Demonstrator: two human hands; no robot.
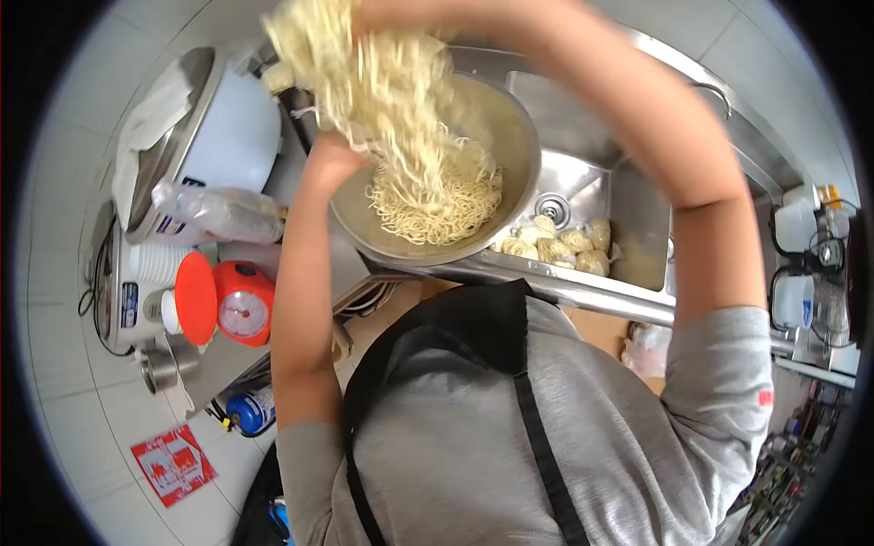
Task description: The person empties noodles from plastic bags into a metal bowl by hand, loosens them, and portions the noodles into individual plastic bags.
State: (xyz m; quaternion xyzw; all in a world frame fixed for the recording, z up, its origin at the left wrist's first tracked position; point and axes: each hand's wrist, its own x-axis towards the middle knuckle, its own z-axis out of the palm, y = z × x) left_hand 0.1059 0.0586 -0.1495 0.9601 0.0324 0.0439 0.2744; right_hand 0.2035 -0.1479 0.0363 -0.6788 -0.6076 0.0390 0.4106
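Note:
A large steel bowl [521, 155] rests over the left part of the sink edge, with a heap of thin yellow noodles [437, 211] inside. Above it, a big tangled bunch of noodles hangs, blurred by motion, its strands reaching down to the heap. My right hand [387, 16] is raised at the top of the view, against the hanging bunch and holding it up; its fingers are smeared. My left hand [339, 156] is at the bowl's left side, beside the lower strands, its fingers hidden behind the noodles.
Several noodle bundles [575, 241] lie in the steel sink [642, 227] right of the bowl. On the left stand a red scale [244, 305], a plastic bag [218, 211] and a large white container [241, 127]. A blue cylinder [248, 414] is below.

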